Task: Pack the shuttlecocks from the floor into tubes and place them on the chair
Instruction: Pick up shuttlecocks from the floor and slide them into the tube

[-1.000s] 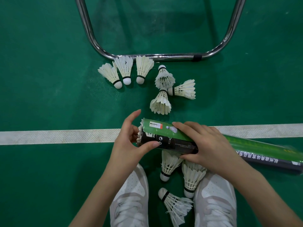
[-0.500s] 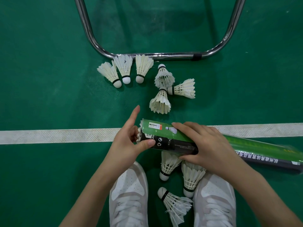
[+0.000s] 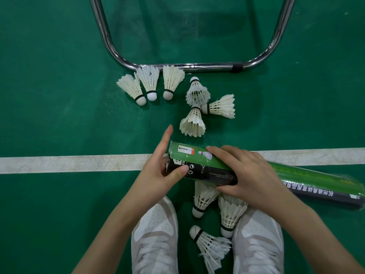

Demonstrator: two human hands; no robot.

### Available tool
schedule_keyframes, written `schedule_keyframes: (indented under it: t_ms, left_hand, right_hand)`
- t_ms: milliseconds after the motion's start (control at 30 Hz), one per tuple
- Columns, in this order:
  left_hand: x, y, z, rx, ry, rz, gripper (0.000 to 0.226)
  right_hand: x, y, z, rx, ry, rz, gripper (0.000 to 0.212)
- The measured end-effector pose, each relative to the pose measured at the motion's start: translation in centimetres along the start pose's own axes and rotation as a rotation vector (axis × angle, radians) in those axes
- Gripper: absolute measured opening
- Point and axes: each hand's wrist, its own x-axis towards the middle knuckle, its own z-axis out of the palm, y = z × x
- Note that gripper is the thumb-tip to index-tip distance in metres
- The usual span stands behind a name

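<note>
Tube in both hands, 9 shuttlecocks around.

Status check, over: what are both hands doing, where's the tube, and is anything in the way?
Right hand grips tube mid-body; left hand at its open end. Tube level over the white line. Nine shuttlecocks loose on the floor. Nothing in the way.

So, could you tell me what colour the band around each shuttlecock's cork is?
Black, on the white feather shuttlecocks; head view.

An indoor badminton court: green sports floor with a white boundary line, feather shuttlecocks scattered around.
</note>
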Motion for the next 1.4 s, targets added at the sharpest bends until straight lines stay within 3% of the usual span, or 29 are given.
schedule_keyframes:
  t_ms: [300,1133,1400]
  left_hand:
    - [0.41,0.08,0.63,0.156,0.089,0.024,0.106]
    - [0.88,-0.18,0.21,0.083,-0.067,0.021,0.094]
    - [0.75,0.04,0.56,0.077,0.013,0.017,0.096]
  right_hand:
    - [0.06,0.21,-0.21,0.028,0.007,0.004,0.092]
    - [-0.24,0.08,-0.12,0.023,0.003,-0.004,0.094]
    - [-0.14,0.20,-0.27,0.022,0.008,0.002,0.094]
